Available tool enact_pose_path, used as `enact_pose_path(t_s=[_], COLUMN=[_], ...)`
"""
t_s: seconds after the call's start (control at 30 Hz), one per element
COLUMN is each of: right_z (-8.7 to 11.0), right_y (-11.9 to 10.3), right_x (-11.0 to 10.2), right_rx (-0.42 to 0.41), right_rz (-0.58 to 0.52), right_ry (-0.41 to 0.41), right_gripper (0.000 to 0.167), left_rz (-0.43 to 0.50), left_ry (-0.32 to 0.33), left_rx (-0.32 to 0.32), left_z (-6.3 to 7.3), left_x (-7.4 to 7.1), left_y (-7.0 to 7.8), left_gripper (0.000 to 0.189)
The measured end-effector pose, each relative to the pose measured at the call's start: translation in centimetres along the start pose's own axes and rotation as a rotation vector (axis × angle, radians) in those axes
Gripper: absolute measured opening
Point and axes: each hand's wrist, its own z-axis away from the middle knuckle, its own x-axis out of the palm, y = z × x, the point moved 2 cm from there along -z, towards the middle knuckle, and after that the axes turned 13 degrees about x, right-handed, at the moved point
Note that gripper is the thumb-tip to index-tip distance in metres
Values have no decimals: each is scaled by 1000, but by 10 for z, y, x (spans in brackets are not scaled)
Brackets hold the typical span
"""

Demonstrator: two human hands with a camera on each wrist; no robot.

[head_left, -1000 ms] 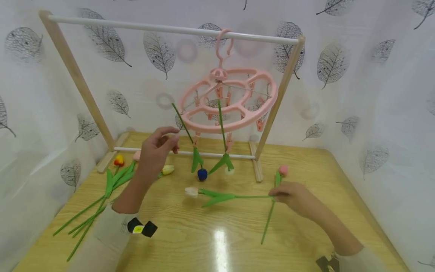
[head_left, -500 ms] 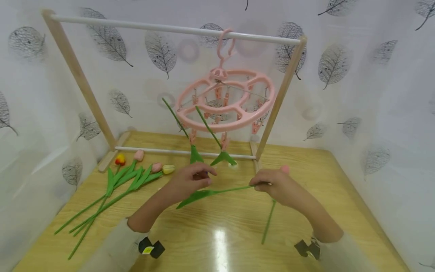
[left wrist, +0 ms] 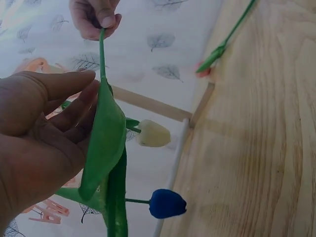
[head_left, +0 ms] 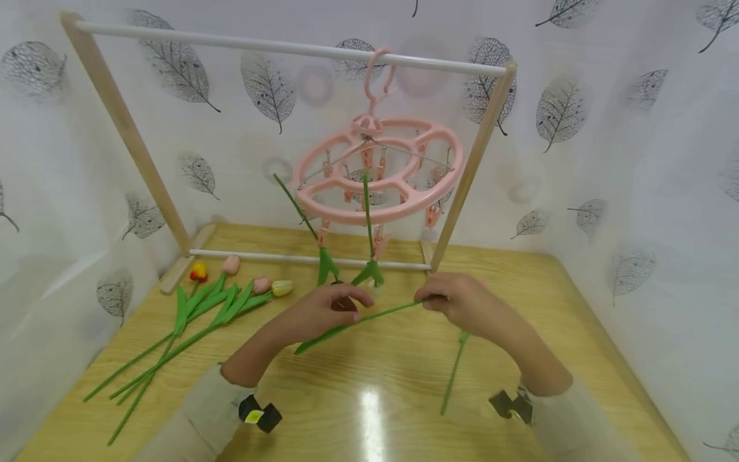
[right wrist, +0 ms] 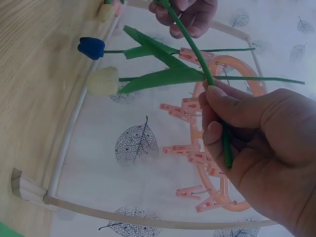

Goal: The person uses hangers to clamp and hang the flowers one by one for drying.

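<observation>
My right hand [head_left: 462,301] pinches an artificial tulip [left wrist: 104,138] near the free end of its green stem, between thumb and fingers. The stem slants down-left in the head view to my left hand [head_left: 326,314]. There the left thumb tip meets the stem, while thumb and index finger stand apart. The held tulip's bloom is hidden behind the left hand. Just beyond hang a blue tulip [left wrist: 168,203] and a white tulip [left wrist: 154,133], head down, each gripped by a pink clip of the round pink clip hanger [head_left: 369,212].
The hanger hooks over the white top bar [head_left: 277,46] of a wooden-legged rack. Several tulips [head_left: 202,330] lie crossed on the table at left. Another tulip [head_left: 453,375] lies behind and below the right hand. More pink clips [right wrist: 182,150] dangle from the hanger.
My left hand came down from beside the hanging blue tulip to the held tulip's stem. My right hand raised the tulip and moved it left and away from me. The hanging tulips sway.
</observation>
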Motion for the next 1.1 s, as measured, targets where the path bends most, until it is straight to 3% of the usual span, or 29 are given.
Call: enact_pose_path(t_s=[0.2, 0.33, 0.53, 0.77, 0.87, 0.97, 1.03, 1.1], right_z=[-7, -11, -16, -22, -25, -26, -25, -23], right_y=[-5, -9, -16, -24, -28, -31, -32, -31], right_x=[-4, -6, -9, -12, -14, -18, -21, -22], right_rx=[-8, -9, -87, -151, -205, -234, -207, -158], right_rz=[68, 101, 179, 193, 222, 222, 145, -21], right_ry=[39, 37, 79, 123, 209, 360, 466, 539], right_gripper=[14, 13, 14, 14, 14, 24, 35, 47], left_rz=[-11, -3, 33, 29, 68, 113, 150, 186], left_ry=[-34, -48, -74, -86, -62, -15, 32, 84], left_rx=[23, 5, -11, -5, 12, 33, 40, 59], left_z=[-2, -2, 0, 1, 1, 1, 1, 1], left_x=[4, 5, 6, 8, 8, 7, 7, 9], left_y=[-1, -3, -4, -3, -4, -5, -4, -2], left_gripper=[30, 33, 39, 44, 46, 46, 46, 45])
